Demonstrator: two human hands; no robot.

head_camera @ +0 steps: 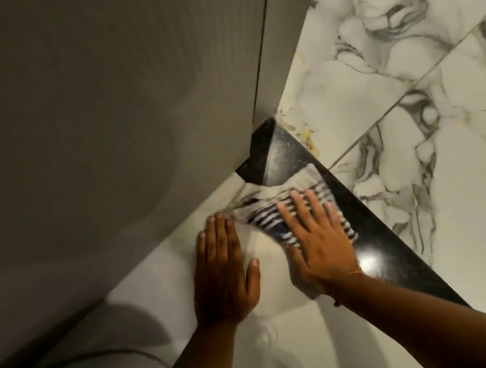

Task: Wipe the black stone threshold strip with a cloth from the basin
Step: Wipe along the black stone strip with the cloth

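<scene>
The black stone threshold strip [376,246] runs diagonally from the door corner at centre to the lower right, glossy with a light glare. A white cloth with dark stripes [270,211] lies across the strip's upper part and onto the pale floor. My right hand [319,235] presses flat on the cloth, fingers spread and pointing up toward the door corner. My left hand [225,269] rests flat on the pale floor tile just left of the cloth, palm down, its fingertips near the cloth's edge. No basin is in view.
A grey door and frame [102,109] fill the upper left and meet the strip's far end. White marble-patterned tiles [406,69] with grey and gold veins lie right of the strip. Pale floor [288,347] lies under my arms.
</scene>
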